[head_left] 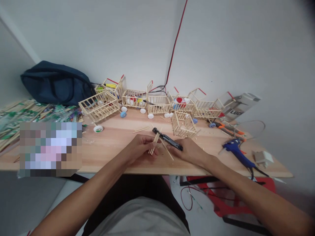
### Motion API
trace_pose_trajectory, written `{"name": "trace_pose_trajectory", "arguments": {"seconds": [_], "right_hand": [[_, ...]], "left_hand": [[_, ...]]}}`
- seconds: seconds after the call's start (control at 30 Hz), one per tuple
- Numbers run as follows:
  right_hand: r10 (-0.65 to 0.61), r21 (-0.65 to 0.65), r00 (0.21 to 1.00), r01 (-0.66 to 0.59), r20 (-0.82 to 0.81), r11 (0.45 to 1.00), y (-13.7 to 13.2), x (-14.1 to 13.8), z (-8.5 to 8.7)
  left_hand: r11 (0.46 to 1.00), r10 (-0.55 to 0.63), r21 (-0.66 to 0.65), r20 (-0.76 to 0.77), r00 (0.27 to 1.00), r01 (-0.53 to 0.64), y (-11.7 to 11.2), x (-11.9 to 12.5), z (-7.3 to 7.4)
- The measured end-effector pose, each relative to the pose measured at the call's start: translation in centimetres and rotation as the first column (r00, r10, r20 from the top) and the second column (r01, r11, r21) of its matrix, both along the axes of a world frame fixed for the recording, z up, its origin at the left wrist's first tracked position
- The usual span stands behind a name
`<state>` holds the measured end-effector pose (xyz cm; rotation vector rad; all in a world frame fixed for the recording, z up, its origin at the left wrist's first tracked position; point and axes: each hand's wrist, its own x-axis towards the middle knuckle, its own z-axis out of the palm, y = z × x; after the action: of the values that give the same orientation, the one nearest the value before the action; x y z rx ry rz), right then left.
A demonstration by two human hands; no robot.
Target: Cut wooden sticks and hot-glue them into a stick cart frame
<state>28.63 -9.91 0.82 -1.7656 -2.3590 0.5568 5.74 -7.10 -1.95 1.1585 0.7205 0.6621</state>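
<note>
Several thin wooden sticks (154,147) are pinched between the fingers of my left hand (140,146), near the front of the table. My right hand (188,151) grips a black hand tool that looks like pliers (169,141); its head (155,130) lies over the upper ends of the sticks. Another loose stick (167,150) slants down below the tool, between my hands. Just beyond the tool stands a small open wooden-stick basket (184,124). Whether the tool's jaws touch the sticks I cannot tell.
Miniature stick carts (158,104) with bottle-cap wheels line the wall. A blue glue gun (238,152) and orange-handled pliers (227,128) lie at right, by a white adapter (263,159). Bagged sticks (14,127) and a dark blue bag (57,83) occupy the left of the wooden table (110,160).
</note>
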Motion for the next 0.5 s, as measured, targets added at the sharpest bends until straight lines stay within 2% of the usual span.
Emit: {"name": "trace_pose_trajectory", "arguments": {"seconds": [0.23, 0.4, 0.5], "right_hand": [[-0.011, 0.030, 0.999, 0.013, -0.046, 0.999, 0.11, -0.07, -0.76], [-0.015, 0.051, 0.997, 0.019, -0.071, 0.998, 0.51, 0.08, -0.56], [-0.096, 0.060, 0.995, 0.098, -0.040, 0.993, 0.41, 0.17, -0.08]], "left_hand": [[1.000, -0.001, 0.009, 0.012, 1.000, 0.001, 0.05, 0.04, -0.04], [0.998, 0.060, 0.033, -0.009, 0.998, -0.059, 0.22, -0.07, 0.17], [0.992, 0.117, 0.053, -0.040, 0.992, -0.114, 0.44, -0.67, 0.68]]}}
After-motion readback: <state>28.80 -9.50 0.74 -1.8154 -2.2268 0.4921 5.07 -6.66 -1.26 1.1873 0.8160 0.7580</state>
